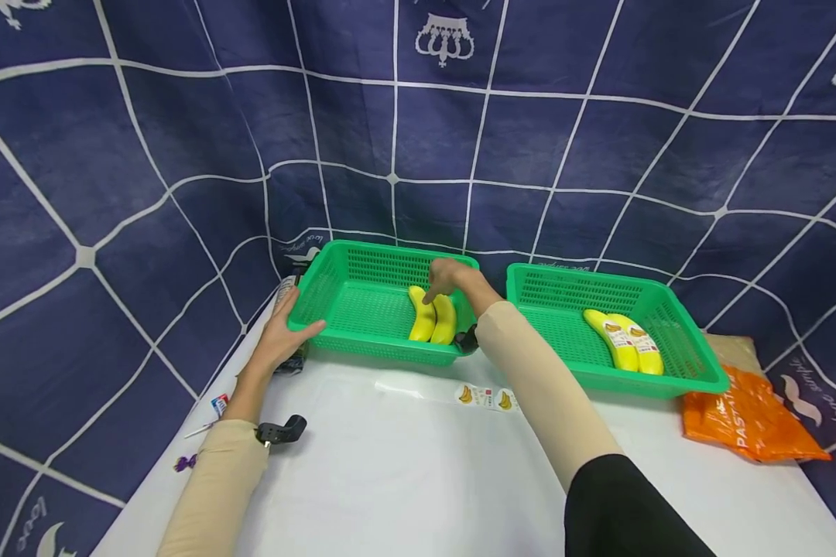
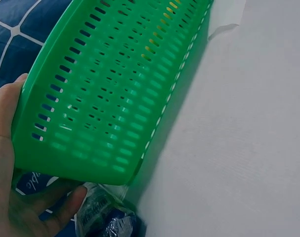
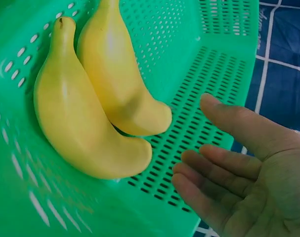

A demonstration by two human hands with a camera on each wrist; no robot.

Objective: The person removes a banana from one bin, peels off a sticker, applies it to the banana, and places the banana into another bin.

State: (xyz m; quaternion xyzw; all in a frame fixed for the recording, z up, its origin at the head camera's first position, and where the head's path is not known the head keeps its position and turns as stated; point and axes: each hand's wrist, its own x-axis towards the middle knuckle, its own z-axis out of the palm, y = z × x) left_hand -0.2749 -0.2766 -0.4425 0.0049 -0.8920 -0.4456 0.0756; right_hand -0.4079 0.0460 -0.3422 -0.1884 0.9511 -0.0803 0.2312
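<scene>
Two yellow bananas lie side by side at the right end of the left green basket. Above them hovers my right hand; the right wrist view shows its loosely bent fingers apart from both bananas, holding nothing. My left hand is at the near left corner of this basket, thumb and fingers spread around the corner. In the left wrist view, the thumb touches the basket wall, with the other fingers below the end. In the right green basket lie two bananas with paper labels.
A strip of banana labels lies on the white table before the baskets. An orange bag sits at far right. Beside the left hand is a dark packet; a purple wrapped item lies by the left edge.
</scene>
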